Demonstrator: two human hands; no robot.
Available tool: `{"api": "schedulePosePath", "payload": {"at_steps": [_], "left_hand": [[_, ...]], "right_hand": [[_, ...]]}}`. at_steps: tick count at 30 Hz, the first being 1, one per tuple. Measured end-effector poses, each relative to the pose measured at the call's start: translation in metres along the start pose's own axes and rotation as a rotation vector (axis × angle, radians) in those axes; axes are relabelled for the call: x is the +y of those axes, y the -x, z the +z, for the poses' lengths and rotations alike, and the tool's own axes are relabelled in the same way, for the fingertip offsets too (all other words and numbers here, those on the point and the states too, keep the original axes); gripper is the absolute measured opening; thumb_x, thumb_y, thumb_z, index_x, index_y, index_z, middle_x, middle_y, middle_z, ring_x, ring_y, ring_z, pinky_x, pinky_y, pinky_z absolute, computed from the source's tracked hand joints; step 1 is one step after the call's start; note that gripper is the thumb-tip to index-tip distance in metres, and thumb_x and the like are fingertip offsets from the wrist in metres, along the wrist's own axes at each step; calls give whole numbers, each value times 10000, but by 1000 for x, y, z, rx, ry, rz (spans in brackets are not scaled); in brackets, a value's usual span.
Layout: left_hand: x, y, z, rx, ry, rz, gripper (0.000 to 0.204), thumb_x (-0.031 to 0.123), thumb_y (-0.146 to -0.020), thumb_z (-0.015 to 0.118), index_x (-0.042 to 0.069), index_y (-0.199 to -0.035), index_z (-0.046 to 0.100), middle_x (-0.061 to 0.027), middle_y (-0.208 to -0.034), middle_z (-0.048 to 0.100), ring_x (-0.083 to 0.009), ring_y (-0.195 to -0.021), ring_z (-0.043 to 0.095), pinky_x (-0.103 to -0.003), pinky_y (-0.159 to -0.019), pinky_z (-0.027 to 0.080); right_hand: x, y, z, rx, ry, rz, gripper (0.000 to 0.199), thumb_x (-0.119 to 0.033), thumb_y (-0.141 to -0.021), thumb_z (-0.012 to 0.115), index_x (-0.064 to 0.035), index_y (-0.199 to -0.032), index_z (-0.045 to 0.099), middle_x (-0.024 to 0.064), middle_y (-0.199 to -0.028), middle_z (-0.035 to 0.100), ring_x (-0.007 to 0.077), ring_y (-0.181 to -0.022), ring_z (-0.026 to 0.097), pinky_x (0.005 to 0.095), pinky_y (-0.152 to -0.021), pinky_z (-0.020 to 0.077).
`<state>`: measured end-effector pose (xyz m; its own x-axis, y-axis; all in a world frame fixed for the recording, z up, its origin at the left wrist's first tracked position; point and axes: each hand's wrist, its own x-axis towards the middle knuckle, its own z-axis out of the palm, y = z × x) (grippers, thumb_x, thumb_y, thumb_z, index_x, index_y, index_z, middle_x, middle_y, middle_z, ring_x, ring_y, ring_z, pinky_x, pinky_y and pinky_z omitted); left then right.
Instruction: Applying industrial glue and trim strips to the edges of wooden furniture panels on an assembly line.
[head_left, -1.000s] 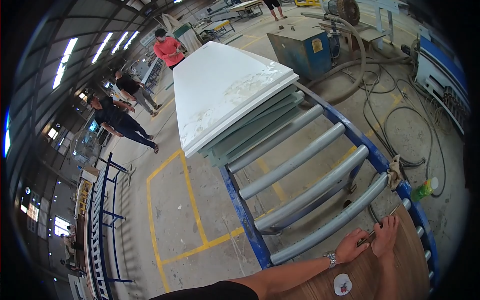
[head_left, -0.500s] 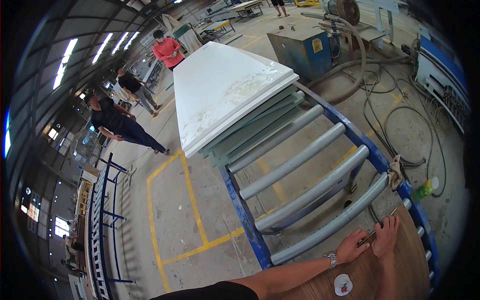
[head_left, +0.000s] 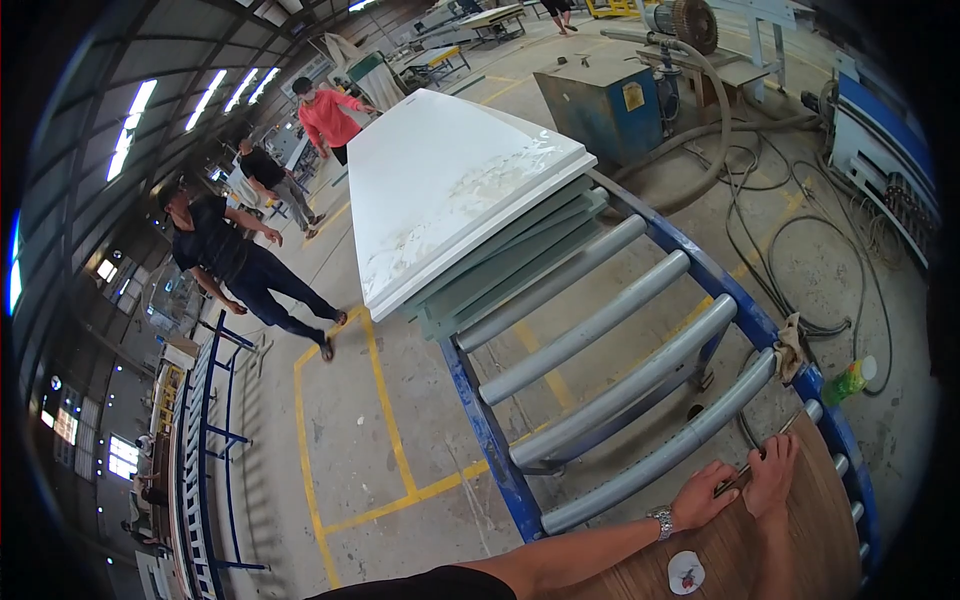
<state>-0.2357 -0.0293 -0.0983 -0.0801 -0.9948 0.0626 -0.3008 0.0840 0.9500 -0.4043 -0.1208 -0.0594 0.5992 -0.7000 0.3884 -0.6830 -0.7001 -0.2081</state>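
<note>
Brown panel (head_left: 727, 545): on the roller conveyor's (head_left: 490, 437) near end.
Left hand (head_left: 703, 494), right hand (head_left: 773, 474): curled at the panel's edge; what they grip, we can't tell.
Rollers (head_left: 585, 325): turning could slide it, pinching us.

The roller conveyor (head_left: 745, 290) has a blue frame and silver-grey rollers (head_left: 632, 380). At its near end, the board (head_left: 725, 545) shows streaked brown wood grain, with a white sticker (head_left: 686, 573) bearing a red and dark motif. At the conveyor's far end, a white panel (head_left: 450, 190) with patchy greyish streaks tops grey-green sheets (head_left: 510, 258). Right of the conveyor is a green bottle (head_left: 848, 380); left of it, grey floor (head_left: 450, 420) striped with yellow lines (head_left: 389, 400). Beyond its far end, one person (head_left: 328, 115) wears coral red.
</note>
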Motion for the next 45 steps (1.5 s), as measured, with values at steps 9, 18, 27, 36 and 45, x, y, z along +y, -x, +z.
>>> {"api": "schedulePosePath", "payload": {"at_steps": [9,18,27,36,45], "left_hand": [[-4,1,4,-7,-3,-12,292,246,-1015,703,92,-1250,622,-127,-1176,603,-353,-1140,617,-462,-996,469],[-4,0,4,-13,11,-25,292,213,-1003,714,100,-1254,618,-118,-1173,593,-333,-1140,624,-460,-998,458],[-1,1,4,5,8,-21,281,215,-1002,706,103,-1241,608,-118,-1162,590,-336,-1141,619,-457,-988,453],[-4,1,4,26,15,8,285,218,-1002,702,96,-1238,598,-132,-1147,582,-358,-1120,615,-472,-981,457],[1,-1,4,5,15,-2,284,218,-1000,700,92,-1234,599,-136,-1146,584,-361,-1109,618,-479,-975,465]], "right_hand": [[-1,0,-3,-9,-2,2,173,-94,-734,694,-20,-827,570,203,-1043,531,441,-1151,530,683,-1169,349],[-2,-2,0,29,37,-17,210,-183,-806,630,-9,-830,514,198,-1011,489,436,-1091,520,645,-1148,376],[-4,-3,-1,27,31,-14,202,-166,-812,640,-11,-845,514,201,-1034,491,442,-1127,511,657,-1155,364],[-4,-2,0,6,59,2,192,-158,-815,644,-18,-864,523,200,-1057,500,439,-1178,515,658,-1169,366],[-4,-1,-5,29,72,-10,205,-136,-794,659,-8,-871,518,198,-1059,500,444,-1173,523,657,-1159,378]]}}
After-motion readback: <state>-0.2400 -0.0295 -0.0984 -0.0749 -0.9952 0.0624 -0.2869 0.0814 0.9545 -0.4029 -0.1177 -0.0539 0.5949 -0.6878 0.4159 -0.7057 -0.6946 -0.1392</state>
